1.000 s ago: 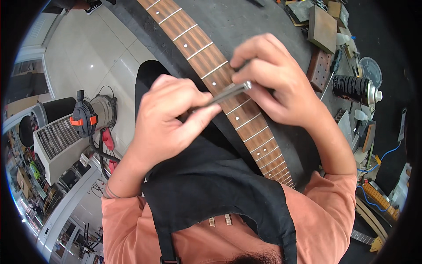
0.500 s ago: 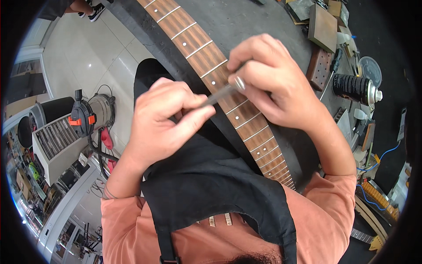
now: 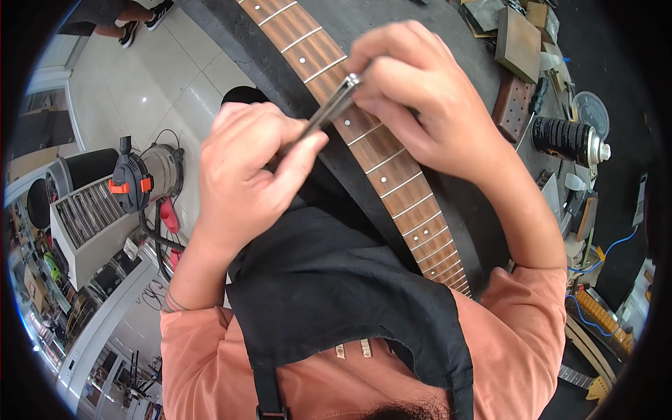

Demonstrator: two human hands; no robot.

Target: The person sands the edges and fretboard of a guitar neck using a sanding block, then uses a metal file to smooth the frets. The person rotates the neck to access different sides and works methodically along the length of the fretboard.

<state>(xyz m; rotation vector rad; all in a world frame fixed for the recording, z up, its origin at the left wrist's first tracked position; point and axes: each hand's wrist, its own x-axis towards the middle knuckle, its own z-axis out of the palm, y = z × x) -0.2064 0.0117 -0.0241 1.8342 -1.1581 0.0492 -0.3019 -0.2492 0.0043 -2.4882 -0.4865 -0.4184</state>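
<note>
A guitar neck [image 3: 385, 178] with a brown striped fretboard, metal frets and white dot inlays lies slantwise across the dark bench top [image 3: 336, 17]. Above it, both hands hold a slim metal file [image 3: 327, 110], slightly blurred, crossing the fretboard at an angle. My left hand [image 3: 252, 164] pinches the nearer end between thumb and fingers, just off the neck's left edge. Curled around the far end are the fingers of my right hand [image 3: 423, 101], over the fretboard. Whether the file touches a fret cannot be made out.
Blocks [image 3: 518, 43], a perforated brown block [image 3: 511, 108] and a black spray can [image 3: 563, 140] crowd the bench's right side. Left on the tiled floor stands a vacuum cleaner [image 3: 150, 175]. Another person's shoes [image 3: 159, 14] show at top left.
Both hands and the file have moved away from me and slightly left along the neck. The file now slants more steeply. The view has shifted a little.
</note>
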